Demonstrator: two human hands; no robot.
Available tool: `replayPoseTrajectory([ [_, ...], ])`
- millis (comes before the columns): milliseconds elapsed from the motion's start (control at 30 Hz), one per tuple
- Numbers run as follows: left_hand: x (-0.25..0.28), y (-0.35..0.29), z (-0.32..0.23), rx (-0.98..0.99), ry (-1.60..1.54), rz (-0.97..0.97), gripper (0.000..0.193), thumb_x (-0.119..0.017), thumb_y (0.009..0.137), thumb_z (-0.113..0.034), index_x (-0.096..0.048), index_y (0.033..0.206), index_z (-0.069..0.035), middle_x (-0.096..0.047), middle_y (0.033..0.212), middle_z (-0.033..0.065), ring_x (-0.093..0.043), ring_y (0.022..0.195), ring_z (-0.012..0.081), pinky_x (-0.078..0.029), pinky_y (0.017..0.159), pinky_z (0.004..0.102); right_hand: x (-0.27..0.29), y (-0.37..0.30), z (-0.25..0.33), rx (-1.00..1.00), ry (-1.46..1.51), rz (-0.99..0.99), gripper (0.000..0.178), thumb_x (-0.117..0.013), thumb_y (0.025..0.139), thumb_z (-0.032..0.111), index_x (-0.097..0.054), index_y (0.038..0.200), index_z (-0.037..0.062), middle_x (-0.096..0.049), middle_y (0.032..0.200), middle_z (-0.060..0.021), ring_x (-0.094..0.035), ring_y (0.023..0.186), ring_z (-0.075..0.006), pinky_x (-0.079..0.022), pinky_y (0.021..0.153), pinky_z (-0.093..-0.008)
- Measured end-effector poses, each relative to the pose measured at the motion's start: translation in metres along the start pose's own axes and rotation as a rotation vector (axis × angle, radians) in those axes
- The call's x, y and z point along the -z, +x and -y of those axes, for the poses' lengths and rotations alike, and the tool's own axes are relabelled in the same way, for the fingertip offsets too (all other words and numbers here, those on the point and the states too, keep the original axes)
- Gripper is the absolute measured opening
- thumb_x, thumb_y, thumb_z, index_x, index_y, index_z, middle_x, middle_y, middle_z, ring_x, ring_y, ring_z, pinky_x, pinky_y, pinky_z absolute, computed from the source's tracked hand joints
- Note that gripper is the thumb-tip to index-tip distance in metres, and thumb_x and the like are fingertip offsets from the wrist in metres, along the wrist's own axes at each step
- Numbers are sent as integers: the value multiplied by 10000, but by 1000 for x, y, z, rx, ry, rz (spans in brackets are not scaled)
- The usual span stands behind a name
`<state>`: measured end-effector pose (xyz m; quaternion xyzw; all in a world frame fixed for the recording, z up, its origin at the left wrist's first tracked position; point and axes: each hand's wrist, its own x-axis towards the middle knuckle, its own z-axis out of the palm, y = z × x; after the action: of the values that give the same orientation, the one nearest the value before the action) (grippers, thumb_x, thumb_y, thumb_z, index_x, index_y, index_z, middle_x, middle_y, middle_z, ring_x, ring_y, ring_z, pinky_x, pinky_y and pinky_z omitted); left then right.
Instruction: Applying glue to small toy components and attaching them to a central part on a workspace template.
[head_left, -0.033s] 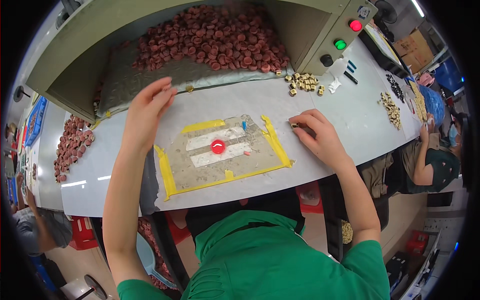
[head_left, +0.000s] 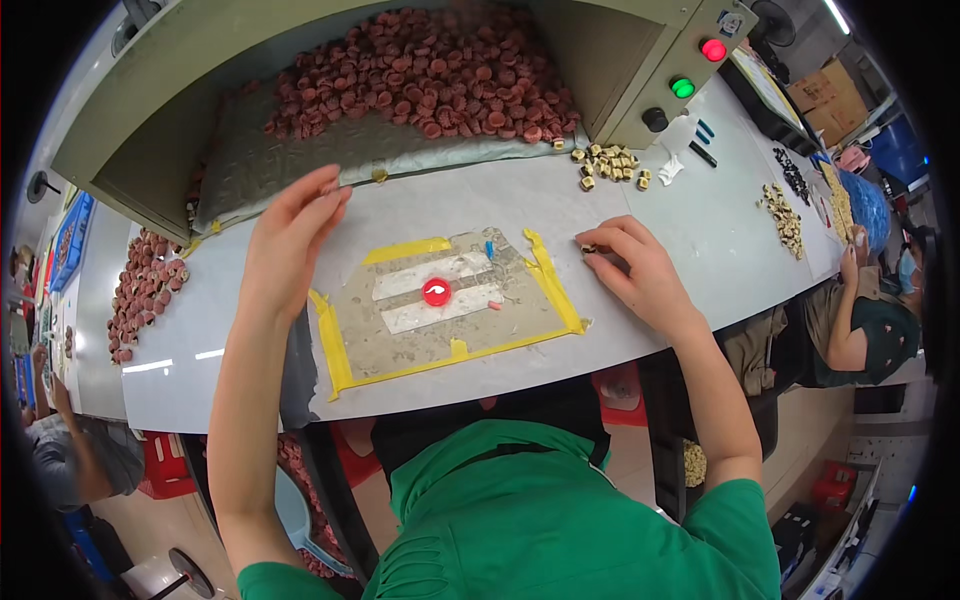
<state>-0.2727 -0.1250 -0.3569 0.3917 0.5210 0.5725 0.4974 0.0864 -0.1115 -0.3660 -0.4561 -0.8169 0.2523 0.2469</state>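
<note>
The right hand (head_left: 640, 275) is pinching a small dark-and-gold block (head_left: 588, 249) between thumb and forefinger, just above the desk (head_left: 690, 235) and right of the taped board (head_left: 400, 352). The round red disc (head_left: 436, 292) is sitting near the middle of that board, so it is lying to the left of the block and slightly nearer the body. Being round, the disc is showing no long axis; the white strips (head_left: 441, 315) beside it are running left to right, rising a little toward the right hand.

The left hand (head_left: 288, 245) is hanging beyond the board's far left corner, its thumb and fingertips close together; whether they are gripping anything I cannot tell. From there the disc is lying rightward and nearer the body. Both sets of fingertips are standing about equally far from it.

The right-hand yellow tape (head_left: 553, 283) is lying flat between block and disc, with a small blue piece (head_left: 490, 250) near its upper end. The loose heap of dark-and-gold blocks (head_left: 608, 163) is spreading beyond the right hand, while the padded mat (head_left: 300, 180) is edging the space beyond the left.
</note>
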Motion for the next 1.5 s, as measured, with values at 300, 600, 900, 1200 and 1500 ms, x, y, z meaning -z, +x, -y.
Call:
replayPoseTrajectory([
  [300,-29,-109,32,110,-419,24,282,-566,911,-68,-519,1185,-21,-570,1065,38,-539,961,113,-417,835,239,-5,23,22,105,-125,122,212,-572,789,-29,-611,988,33,-558,931,-113,-564,872,-279,-476,757,-360],
  [600,-46,-121,56,8,-501,107,270,-500,942,-71,-497,1208,-22,-549,1061,34,-520,910,101,-423,803,253,-23,33,25,121,-73,52,152,-608,817,24,-609,969,25,-585,924,-109,-575,857,-285,-488,738,-357],
  [900,-38,-114,57,115,-794,46,266,-465,973,-130,-484,1229,-61,-523,1067,34,-526,919,102,-436,822,250,-24,31,25,58,-309,1,183,-640,818,51,-594,994,30,-589,921,-114,-579,857,-279,-486,724,-350],
  [1200,-34,-115,63,112,-832,91,316,-434,989,-163,-449,1288,-61,-529,1146,49,-525,948,103,-435,857,261,-22,34,25,209,-308,94,165,-600,819,-9,-601,982,18,-574,951,-118,-567,869,-285,-474,743,-345],
  [1500,-32,-118,58,123,-802,60,331,-452,983,-147,-451,1303,-62,-528,1154,44,-532,974,101,-427,869,251,-62,43,79,279,-33,199,162,-621,817,29,-561,967,16,-553,889,-120,-557,848,-286,-466,733,-351],
])
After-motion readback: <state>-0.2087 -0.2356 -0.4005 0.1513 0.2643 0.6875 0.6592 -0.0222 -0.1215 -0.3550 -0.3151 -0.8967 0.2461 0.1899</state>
